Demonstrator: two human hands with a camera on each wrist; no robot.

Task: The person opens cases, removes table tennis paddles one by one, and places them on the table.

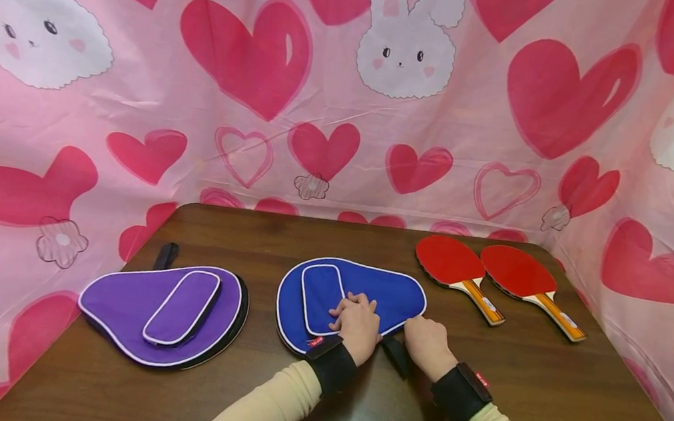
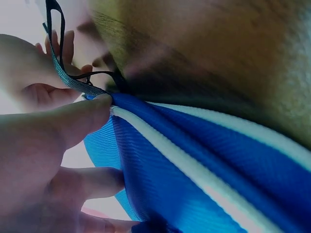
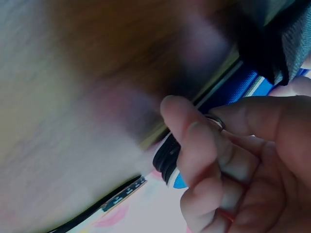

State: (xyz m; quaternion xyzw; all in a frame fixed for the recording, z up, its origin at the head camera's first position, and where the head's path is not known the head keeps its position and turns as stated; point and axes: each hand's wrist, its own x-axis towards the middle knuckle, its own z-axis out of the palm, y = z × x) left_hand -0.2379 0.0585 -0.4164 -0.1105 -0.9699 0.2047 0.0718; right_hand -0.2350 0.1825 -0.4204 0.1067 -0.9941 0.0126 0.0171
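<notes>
A blue table tennis bat case (image 1: 390,295) with white piping and a raised pocket (image 1: 320,296) lies flat on the wooden table. My left hand (image 1: 357,322) holds it near its front edge, fingers spread over the pocket side; the thumb (image 2: 92,119) presses the edge beside the black strap (image 2: 60,73). At the edge nearer the narrow end is my right hand (image 1: 426,342). Its thumb and bent index finger pinch a small metal zipper pull (image 3: 215,122); most of the pull is hidden. The black strap loop (image 1: 394,356) hangs between both hands.
On the left lies a purple bat case (image 1: 124,305) with its own pocket and a black strap (image 1: 166,256). Two red bats (image 1: 449,260) (image 1: 518,272) with wooden handles lie at the back right. A pink curtain (image 1: 334,103) with hearts and rabbits surrounds the table (image 1: 287,233).
</notes>
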